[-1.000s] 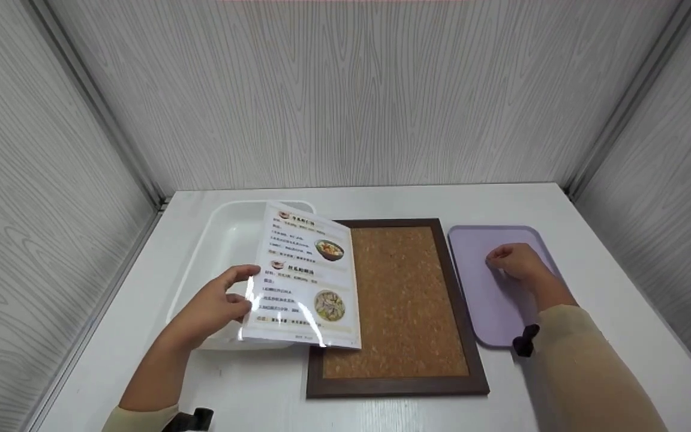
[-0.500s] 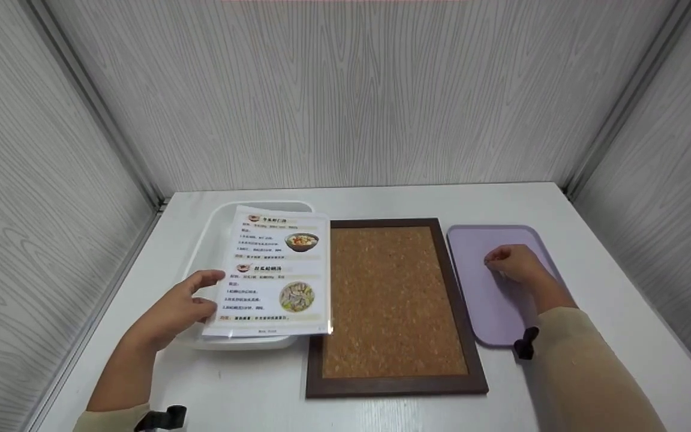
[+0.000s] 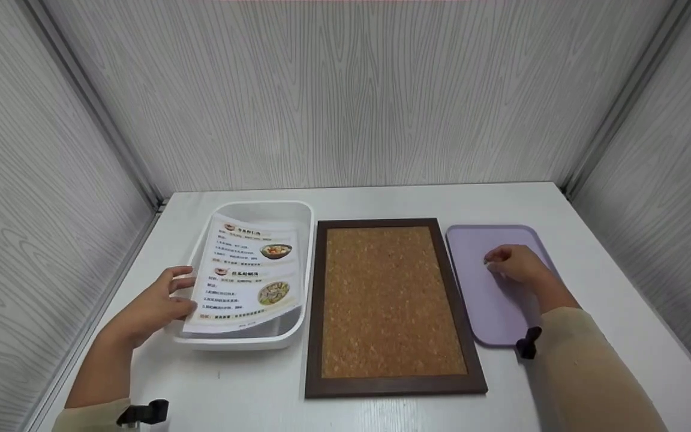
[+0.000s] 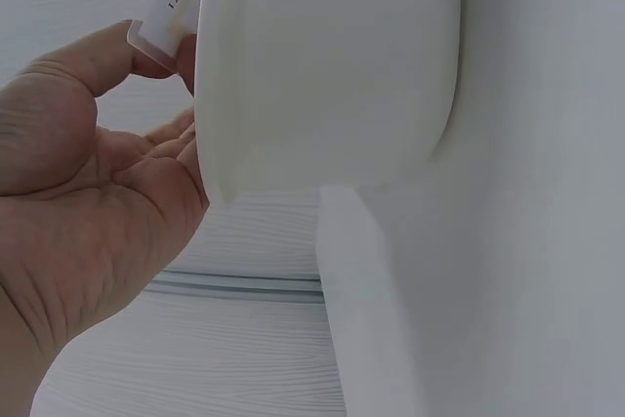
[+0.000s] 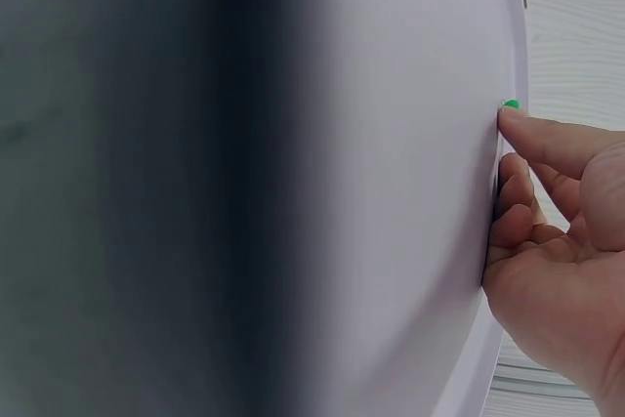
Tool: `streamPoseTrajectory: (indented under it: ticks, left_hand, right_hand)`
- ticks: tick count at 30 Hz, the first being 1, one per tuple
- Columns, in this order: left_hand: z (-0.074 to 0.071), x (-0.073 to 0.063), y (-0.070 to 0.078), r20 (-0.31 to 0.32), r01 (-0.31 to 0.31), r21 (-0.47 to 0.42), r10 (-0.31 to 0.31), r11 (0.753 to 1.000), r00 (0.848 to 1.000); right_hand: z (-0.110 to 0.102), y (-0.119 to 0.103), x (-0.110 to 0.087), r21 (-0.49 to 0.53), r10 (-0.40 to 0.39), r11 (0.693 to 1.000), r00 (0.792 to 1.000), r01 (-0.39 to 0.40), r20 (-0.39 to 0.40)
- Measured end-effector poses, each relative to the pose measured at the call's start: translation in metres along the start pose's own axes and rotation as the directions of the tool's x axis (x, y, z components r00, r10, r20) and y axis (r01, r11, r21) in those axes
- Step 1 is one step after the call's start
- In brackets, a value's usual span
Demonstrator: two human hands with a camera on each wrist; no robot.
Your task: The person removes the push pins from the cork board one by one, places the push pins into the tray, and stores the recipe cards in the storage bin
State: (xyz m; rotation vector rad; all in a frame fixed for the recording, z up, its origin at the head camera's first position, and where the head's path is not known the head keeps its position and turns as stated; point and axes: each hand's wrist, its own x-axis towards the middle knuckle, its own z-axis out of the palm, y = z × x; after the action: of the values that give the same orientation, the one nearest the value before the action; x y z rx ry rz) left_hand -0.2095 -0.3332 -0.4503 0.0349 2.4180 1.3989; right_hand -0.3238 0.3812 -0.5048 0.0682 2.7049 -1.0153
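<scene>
The left hand (image 3: 156,303) pinches the near left edge of a laminated recipe sheet (image 3: 248,273), thumb on top and fingers underneath; the sheet lies slanted inside a white bin (image 3: 300,282) at the left of the table (image 3: 375,201), its near corner raised over the bin's rim; the right hand (image 3: 516,264) rests with loosely curled fingers on a lilac tray (image 3: 489,312) at the right, fingertips beside a small green pin (image 5: 511,104), though whether they grip it I cannot tell; between bin and tray lies a wood-framed cork board (image 3: 390,300).
</scene>
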Motion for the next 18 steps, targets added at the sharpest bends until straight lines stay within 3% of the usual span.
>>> streamPoseTrajectory:
  ticks: [4, 12, 18]
  left_hand:
    - [-0.0053, 0.0011, -0.0001, 0.003, -0.018, 0.036, 0.018, 0.999, 1.0]
    - [-0.0062, 0.0045, 0.0041, -0.048, -0.028, 0.199, 0.038, 0.98, 0.998]
    - [-0.0087, 0.0026, 0.0084, -0.067, -0.045, 0.263, 0.065, 0.964, 0.996]
  right_hand:
    - [-0.0005, 0.0, -0.0002, 0.009, -0.001, 1.0, 1.0, 0.001, 0.002]
    - [-0.0002, -0.0014, -0.0021, 0.004, 0.03, 1.0, 1.0, -0.03, 0.004]
    - [-0.0011, -0.0063, -0.0058, 0.021, -0.004, 1.0, 1.0, 0.004, 0.008]
